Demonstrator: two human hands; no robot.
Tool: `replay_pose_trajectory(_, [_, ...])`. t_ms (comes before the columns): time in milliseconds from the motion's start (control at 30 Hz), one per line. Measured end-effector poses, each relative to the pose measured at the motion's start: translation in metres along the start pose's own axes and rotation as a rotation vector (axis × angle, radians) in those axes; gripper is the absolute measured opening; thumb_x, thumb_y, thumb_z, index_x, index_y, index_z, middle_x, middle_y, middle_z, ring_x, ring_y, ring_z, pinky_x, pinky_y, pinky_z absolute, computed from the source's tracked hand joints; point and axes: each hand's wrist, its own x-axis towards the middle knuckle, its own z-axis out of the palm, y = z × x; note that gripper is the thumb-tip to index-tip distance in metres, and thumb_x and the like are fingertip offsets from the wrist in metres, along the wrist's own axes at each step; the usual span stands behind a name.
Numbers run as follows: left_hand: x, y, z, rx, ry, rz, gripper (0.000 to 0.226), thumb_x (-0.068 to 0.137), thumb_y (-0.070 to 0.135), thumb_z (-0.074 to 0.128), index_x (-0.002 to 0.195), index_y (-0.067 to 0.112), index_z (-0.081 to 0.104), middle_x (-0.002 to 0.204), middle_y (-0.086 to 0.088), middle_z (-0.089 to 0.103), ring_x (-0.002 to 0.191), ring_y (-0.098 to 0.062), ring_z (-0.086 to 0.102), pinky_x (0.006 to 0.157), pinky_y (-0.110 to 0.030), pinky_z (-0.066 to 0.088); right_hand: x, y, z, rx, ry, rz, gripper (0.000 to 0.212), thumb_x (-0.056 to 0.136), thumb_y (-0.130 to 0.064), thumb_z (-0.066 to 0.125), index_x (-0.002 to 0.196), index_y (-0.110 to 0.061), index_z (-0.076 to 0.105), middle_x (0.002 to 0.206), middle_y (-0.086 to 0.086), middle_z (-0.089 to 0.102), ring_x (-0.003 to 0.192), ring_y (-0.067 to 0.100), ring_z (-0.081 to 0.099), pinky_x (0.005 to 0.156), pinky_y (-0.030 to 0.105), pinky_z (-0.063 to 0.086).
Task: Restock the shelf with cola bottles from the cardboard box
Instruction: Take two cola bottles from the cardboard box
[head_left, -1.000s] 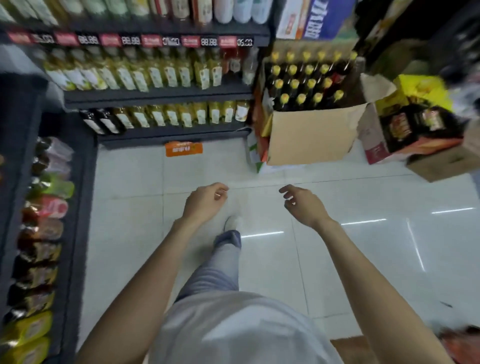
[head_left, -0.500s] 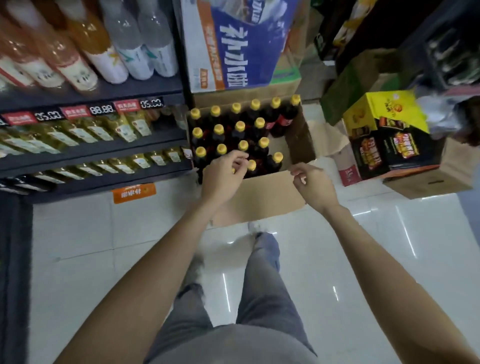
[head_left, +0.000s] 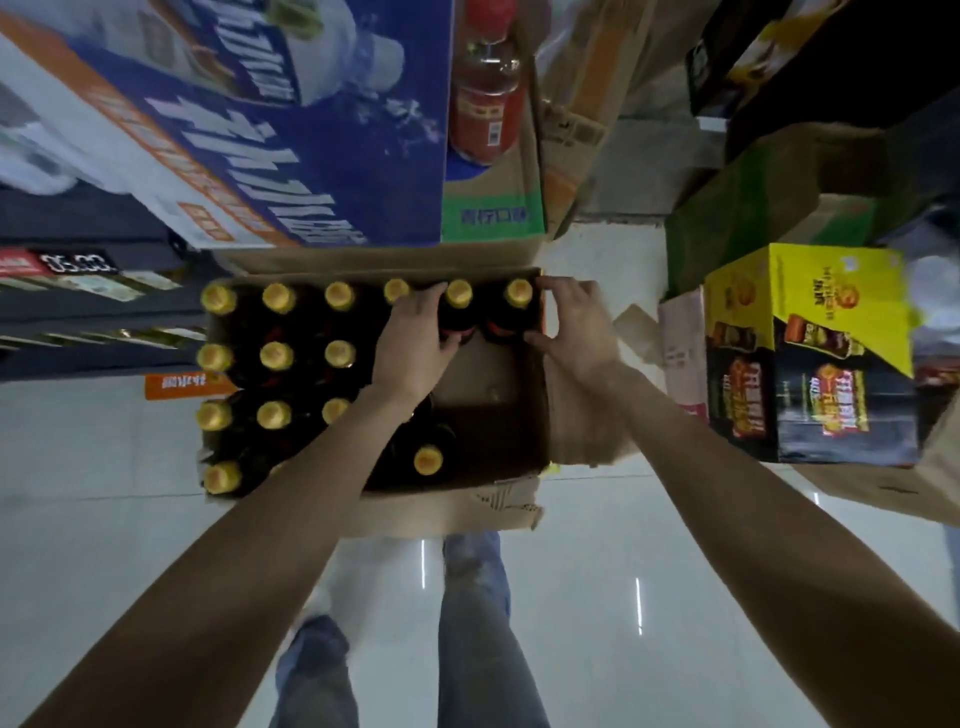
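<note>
Both hands are down in the cardboard box (head_left: 452, 512). Left hand (head_left: 415, 345) has its grip round a yellow-capped cola bottle (head_left: 458, 306) in the back row, right hand (head_left: 576, 327) looks wrapped round the corner bottle (head_left: 517, 306), bit blurry though. Box sits on the floor under a blue carton (head_left: 291, 130).

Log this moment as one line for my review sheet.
phase: pickup | left hand: grips cola bottle | right hand: grips corner bottle | cardboard box: part emptied
</note>
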Motion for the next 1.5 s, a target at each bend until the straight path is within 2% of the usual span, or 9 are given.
replay_pose_trajectory(167, [0.02,0.008,0.015,0.058,0.005,-0.067,0.049,0.086,0.024,0.069,0.127,0.011,0.046,0.123,-0.01,0.055,0.114,-0.027,0.054,0.086,-0.035,0.047,0.025,-0.003,0.012,-0.272,0.002,-0.159,0.069,0.075,-0.042,0.073,0.134,-0.02,0.045,0.133,0.007,0.045,0.121,0.032,0.036,0.096,0.039,0.028])
replay_pose_trajectory(400, [0.028,0.011,0.024,0.072,0.027,-0.107,0.055,0.078,0.023,0.076,0.124,0.014,0.047,0.124,-0.008,0.056,0.116,-0.026,0.053,0.089,-0.037,0.048,0.031,0.004,0.029,-0.311,0.102,-0.181,0.072,0.066,-0.044,0.079,0.129,-0.024,0.05,0.123,0.002,0.056,0.114,0.031,0.041,0.086,0.037,0.025])
replay_pose_trajectory(533, [0.03,0.017,0.024,0.069,0.032,-0.171,0.047,0.079,0.024,0.076,0.114,0.013,0.047,0.111,-0.009,0.063,0.103,-0.027,0.062,0.07,-0.034,0.047,0.028,0.004,0.031,-0.28,0.136,-0.219,0.069,0.061,-0.044,0.082,0.119,-0.016,0.056,0.118,0.004,0.061,0.114,0.032,0.042,0.082,0.036,0.023])
replay_pose_trajectory(767, [0.039,0.014,0.025,0.045,-0.083,-0.207,0.065,0.075,0.032,0.079,0.127,0.016,0.043,0.119,-0.01,0.063,0.106,-0.03,0.062,0.077,-0.038,0.051,-0.012,-0.021,0.002,0.2,0.324,-0.115,0.063,0.064,-0.034,0.084,0.111,-0.005,0.053,0.11,0.013,0.061,0.111,0.029,0.048,0.088,0.038,0.038])
replay_pose_trajectory(933, [0.05,0.005,0.03,-0.038,-0.097,-0.131,0.071,0.071,0.025,0.082,0.134,0.021,0.051,0.137,-0.003,0.054,0.122,-0.021,0.053,0.102,-0.036,0.044,-0.05,-0.032,-0.039,0.664,0.386,0.008,0.058,0.069,-0.022,0.084,0.105,-0.023,0.038,0.101,-0.008,0.057,0.091,0.001,0.056,0.076,0.012,0.045])
replay_pose_trajectory(1033, [0.05,0.007,0.033,-0.056,-0.124,-0.084,0.068,0.075,0.024,0.079,0.136,0.024,0.049,0.141,0.0,0.05,0.126,-0.019,0.049,0.106,-0.032,0.039,-0.061,-0.033,-0.047,0.789,0.408,0.032,0.059,0.068,-0.017,0.084,0.1,-0.031,0.037,0.098,-0.014,0.054,0.093,-0.004,0.056,0.08,0.011,0.046])
replay_pose_trajectory(1267, [-0.005,0.025,-0.006,-0.152,0.062,-0.023,0.064,0.073,0.037,0.079,0.131,0.022,0.056,0.132,-0.003,0.057,0.119,-0.018,0.056,0.101,-0.03,0.043,-0.089,-0.045,-0.071,0.831,0.307,0.01,0.059,0.067,-0.019,0.085,0.103,-0.036,0.041,0.104,-0.016,0.056,0.102,-0.002,0.056,0.087,0.015,0.045])
replay_pose_trajectory(1400, [-0.079,0.035,-0.065,-0.335,0.251,0.076,0.061,0.072,0.037,0.081,0.126,0.019,0.06,0.126,0.002,0.06,0.113,-0.002,0.053,0.096,-0.008,0.035,-0.114,-0.074,-0.104,0.84,0.195,-0.074,0.057,0.064,-0.024,0.082,0.109,-0.022,0.047,0.104,-0.015,0.058,0.1,-0.003,0.056,0.083,0.008,0.044])
replay_pose_trajectory(1500, [-0.136,0.029,-0.107,-0.654,0.306,0.057,0.056,0.074,0.043,0.075,0.125,0.029,0.056,0.127,0.007,0.056,0.117,-0.002,0.051,0.098,-0.018,0.042,-0.136,-0.107,-0.123,0.856,0.095,-0.146,0.057,0.064,-0.027,0.081,0.111,-0.024,0.049,0.104,-0.014,0.062,0.098,0.002,0.06,0.084,0.016,0.048])
